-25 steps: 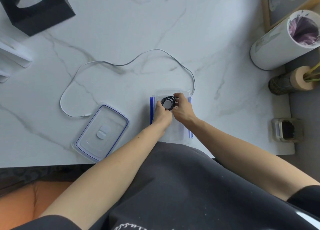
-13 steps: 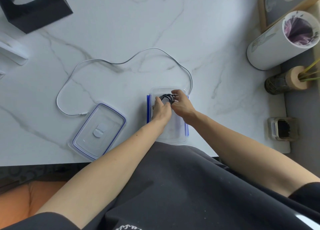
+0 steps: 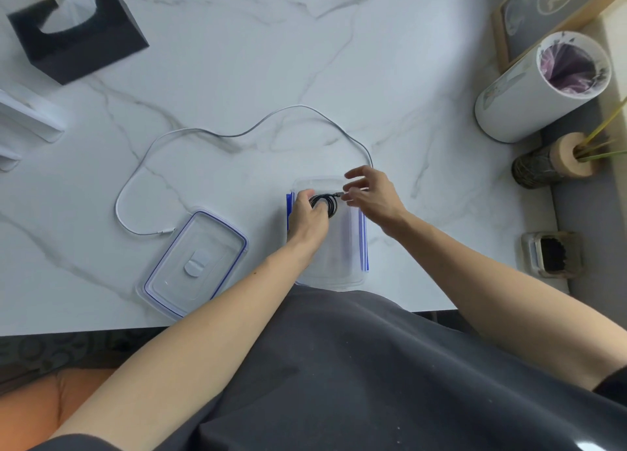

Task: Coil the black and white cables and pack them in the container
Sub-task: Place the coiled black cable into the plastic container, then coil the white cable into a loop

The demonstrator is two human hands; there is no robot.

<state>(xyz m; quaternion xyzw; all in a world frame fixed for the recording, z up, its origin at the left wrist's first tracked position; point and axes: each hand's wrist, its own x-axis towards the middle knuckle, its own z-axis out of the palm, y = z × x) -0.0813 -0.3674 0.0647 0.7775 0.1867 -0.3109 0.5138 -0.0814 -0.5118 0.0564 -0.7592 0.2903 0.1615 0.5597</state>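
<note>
1. The left hand point(image 3: 307, 218) holds the coiled black cable point(image 3: 324, 204) over the clear container point(image 3: 334, 267), fingers closed on it.
2. The right hand point(image 3: 371, 197) pinches the cable's plug end, other fingers spread.
3. The white cable point(image 3: 210, 132) lies uncoiled on the table point(image 3: 237, 60), beside the lid point(image 3: 195, 262).

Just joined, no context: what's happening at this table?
A person is packing cables. The left hand presses a coiled black cable down in the open clear container, while the right hand pinches the cable's loose plug end at the coil's edge. The white cable lies uncoiled in a long loop across the marble table. The container's lid sits beside it, off to the left.
</note>
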